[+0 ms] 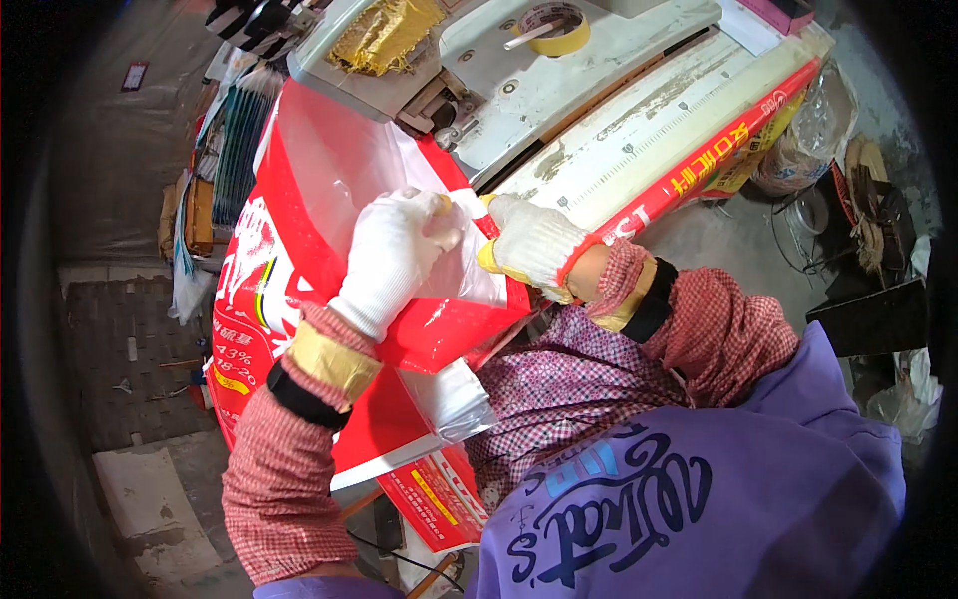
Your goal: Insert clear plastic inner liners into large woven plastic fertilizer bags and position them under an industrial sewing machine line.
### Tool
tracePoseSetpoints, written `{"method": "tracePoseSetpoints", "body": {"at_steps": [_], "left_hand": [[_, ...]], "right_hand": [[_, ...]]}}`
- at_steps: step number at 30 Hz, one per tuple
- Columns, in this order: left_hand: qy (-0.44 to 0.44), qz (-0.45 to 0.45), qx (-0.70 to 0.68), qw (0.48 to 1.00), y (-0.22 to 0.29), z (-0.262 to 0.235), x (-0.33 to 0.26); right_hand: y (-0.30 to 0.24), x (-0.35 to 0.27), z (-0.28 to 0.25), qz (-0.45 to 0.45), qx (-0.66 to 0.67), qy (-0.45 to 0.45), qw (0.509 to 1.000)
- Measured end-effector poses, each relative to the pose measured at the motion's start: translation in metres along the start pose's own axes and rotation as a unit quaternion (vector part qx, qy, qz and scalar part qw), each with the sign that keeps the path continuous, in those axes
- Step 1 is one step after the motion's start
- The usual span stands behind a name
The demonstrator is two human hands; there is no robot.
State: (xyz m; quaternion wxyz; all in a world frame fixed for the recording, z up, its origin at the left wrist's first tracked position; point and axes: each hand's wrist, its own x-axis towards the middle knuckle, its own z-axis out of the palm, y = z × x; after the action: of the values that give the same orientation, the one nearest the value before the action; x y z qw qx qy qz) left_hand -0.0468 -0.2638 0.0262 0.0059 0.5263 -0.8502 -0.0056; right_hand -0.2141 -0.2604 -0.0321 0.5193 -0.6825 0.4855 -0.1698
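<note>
A large red and white sack (299, 200) stretches across my lap, its mouth spread toward me with a pale translucent inner liner (469, 265) showing. My left hand (399, 245), in a white knit glove, is inside the mouth with its fingers pinched on the liner. To its right, my right hand (534, 245), in a white glove with yellow fingertips and a red cuff edge, has its fingers curled at the sack's edge; its grip is partly hidden. The sack's upper edge lies by the metal foot of a sewing machine (609, 70).
A yellow tape roll (559, 30) and a gold cloth piece (384, 35) rest on the machine. Another red sack (689, 165) lies along the ruled table edge (639, 150). Folded bags (244, 130) are stacked at left; a clear plastic bag (823, 110) stands at right.
</note>
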Motion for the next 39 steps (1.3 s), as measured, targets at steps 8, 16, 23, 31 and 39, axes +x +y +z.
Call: {"method": "tracePoseSetpoints", "body": {"at_steps": [8, 16, 23, 31, 39], "left_hand": [[0.001, -0.197, -0.155, 0.968, -0.001, 0.033, 0.008], [-0.079, -0.301, -0.672, 0.672, 0.004, 0.025, -0.015], [-0.077, -0.297, -0.728, 0.613, 0.022, 0.023, -0.021], [-0.084, -0.19, -0.52, 0.828, 0.015, 0.039, -0.027], [-0.293, -0.101, -0.362, 0.879, 0.047, -0.044, -0.031]], "right_hand": [[0.006, 0.014, 0.009, -0.038, 0.064, -0.067, 0.995], [0.013, 0.051, 0.013, 0.15, 0.474, -0.101, 0.862], [0.027, 0.068, 0.009, 0.132, 0.476, -0.156, 0.855], [0.004, 0.056, 0.006, 0.133, 0.346, -0.122, 0.921], [0.008, 0.057, -0.003, 0.111, 0.201, -0.145, 0.962]]}}
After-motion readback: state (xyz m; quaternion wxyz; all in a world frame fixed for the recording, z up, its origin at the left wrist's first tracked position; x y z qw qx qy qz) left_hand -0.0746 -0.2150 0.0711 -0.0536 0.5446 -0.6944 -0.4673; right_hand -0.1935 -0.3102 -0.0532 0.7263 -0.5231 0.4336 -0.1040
